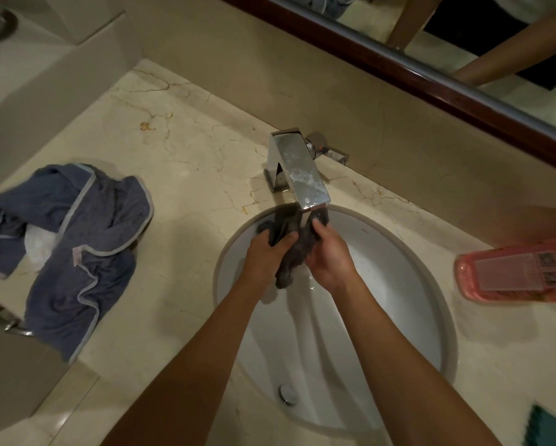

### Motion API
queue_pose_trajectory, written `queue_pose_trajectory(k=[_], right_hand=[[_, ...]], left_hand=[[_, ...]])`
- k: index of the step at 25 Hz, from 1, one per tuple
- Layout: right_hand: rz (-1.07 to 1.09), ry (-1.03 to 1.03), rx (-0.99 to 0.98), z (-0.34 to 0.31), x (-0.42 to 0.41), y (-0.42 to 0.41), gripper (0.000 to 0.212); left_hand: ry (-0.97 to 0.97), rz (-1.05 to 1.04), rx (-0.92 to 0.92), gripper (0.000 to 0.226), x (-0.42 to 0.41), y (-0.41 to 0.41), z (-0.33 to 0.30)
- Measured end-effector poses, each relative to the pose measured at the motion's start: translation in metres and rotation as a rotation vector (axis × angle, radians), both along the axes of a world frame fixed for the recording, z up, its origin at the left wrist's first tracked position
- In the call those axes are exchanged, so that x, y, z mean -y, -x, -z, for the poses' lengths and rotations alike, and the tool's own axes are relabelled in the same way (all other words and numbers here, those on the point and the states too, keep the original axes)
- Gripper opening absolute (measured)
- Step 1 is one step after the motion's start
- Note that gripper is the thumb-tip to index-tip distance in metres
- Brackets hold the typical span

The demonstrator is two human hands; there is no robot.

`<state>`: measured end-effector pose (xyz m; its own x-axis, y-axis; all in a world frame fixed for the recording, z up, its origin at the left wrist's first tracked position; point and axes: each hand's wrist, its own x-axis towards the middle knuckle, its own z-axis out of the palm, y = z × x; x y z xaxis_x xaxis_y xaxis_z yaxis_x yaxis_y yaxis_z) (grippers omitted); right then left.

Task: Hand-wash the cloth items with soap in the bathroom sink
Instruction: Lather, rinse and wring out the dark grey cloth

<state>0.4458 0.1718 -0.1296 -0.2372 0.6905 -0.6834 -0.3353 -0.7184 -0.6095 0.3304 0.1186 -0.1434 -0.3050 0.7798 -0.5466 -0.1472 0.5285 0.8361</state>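
Hands grip one dark sock (294, 252) between them, left hand (265, 252) and right hand (329, 255) equally near, its length running from faucet (299, 169) spout toward the body.

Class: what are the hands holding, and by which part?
Both hands, left and right, grip one dark wet cloth around its bunched middle, under the tap.

My left grip (264, 252) and right grip (328, 255) clutch a dark cloth (294, 252) under the faucet (299, 169), over the sink (399, 252).
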Motion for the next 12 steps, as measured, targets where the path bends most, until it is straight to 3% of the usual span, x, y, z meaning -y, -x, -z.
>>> queue_pose_trajectory(k=[5,8,12], right_hand=[[0.002,0.013,-0.046,-0.007,0.002,-0.015,0.03],[-0.088,-0.047,0.0,-0.009,0.004,-0.02,0.037],[-0.063,-0.021,0.093,-0.011,0.007,-0.017,0.021]], left_hand=[[-0.017,-0.065,0.201,0.06,0.003,0.0,0.006],[-0.037,-0.164,0.3,0.052,0.0,0.001,0.007],[-0.026,-0.076,0.22,0.035,-0.004,-0.007,0.001]])
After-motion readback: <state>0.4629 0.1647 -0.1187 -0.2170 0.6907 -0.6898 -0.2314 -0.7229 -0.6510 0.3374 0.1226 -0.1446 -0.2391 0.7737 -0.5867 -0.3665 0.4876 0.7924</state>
